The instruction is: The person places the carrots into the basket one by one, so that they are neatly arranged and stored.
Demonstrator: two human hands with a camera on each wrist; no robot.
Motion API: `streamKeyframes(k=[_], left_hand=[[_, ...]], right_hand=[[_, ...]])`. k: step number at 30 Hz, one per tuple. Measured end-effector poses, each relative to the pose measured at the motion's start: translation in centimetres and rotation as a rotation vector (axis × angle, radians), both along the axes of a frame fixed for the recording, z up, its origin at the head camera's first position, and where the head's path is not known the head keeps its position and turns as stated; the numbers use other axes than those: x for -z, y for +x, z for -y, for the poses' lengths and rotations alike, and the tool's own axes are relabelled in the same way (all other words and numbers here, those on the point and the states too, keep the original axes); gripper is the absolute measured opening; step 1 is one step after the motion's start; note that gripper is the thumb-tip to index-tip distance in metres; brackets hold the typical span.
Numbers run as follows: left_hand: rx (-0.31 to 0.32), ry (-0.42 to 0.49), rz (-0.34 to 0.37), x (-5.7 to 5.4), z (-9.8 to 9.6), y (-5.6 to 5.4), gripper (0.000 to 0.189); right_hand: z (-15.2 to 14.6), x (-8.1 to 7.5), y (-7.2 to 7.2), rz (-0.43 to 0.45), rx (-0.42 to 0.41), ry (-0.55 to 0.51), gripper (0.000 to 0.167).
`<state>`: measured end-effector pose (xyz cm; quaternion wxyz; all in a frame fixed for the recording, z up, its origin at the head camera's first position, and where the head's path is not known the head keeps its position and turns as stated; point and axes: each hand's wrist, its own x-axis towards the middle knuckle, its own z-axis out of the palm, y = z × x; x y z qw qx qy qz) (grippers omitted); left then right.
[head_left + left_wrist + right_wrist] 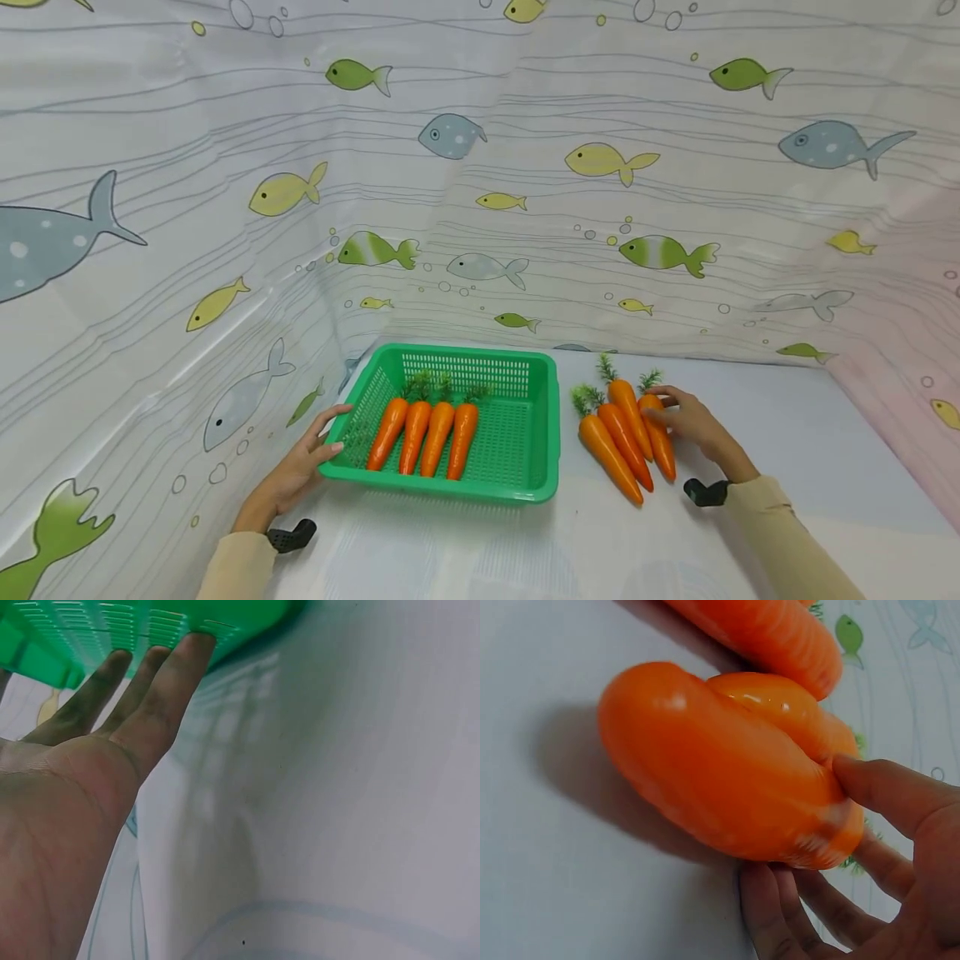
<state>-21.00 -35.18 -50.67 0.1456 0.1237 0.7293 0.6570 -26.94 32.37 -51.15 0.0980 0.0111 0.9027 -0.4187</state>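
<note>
A green plastic basket [450, 492] holds several orange carrots [415, 433] with leafy green tops, lying side by side in its left half. At the basket's left end is my left hand [298, 471], its fingertips against the rim and wall. In the left wrist view, straight fingers [161, 705] touch the basket's slotted side [112, 622]. To the right, my right hand [690, 421] holds the rightmost carrot [660, 442] of a loose group near its leafy end. The right wrist view shows thumb and fingers on either side of that carrot [720, 772].
Beside the held carrot, more carrots [611, 458] lie together on the white tabletop [600, 550], between the basket and my right hand. Fish-patterned sheeting [555, 217] rises as walls behind and at the left. Each wrist wears a black device [705, 492].
</note>
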Motion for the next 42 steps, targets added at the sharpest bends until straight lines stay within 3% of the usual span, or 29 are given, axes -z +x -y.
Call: streamKeyframes(k=[10, 18, 32, 42], left_hand=[[0.007, 0.014, 0.024, 0.0, -0.2, -0.1, 0.063], [0.017, 0.024, 0.016, -0.2, -0.1, -0.1, 0.064], [0.009, 0.020, 0.029, -0.2, -0.3, 0.0, 0.064], [0.022, 0.043, 0.013, 0.0, -0.1, -0.1, 0.064]], right_hand=[[-0.1, 0.0, 0.0, 0.003, 0.005, 0.034, 0.064], [-0.6, -1.1, 0.3, -0.001, 0.004, -0.013, 0.062], [-1.7, -0.8, 0.7, -0.021, 0.075, -0.110, 0.066], [-1.6, -1.5, 1.2, -0.034, 0.104, -0.161, 0.073]])
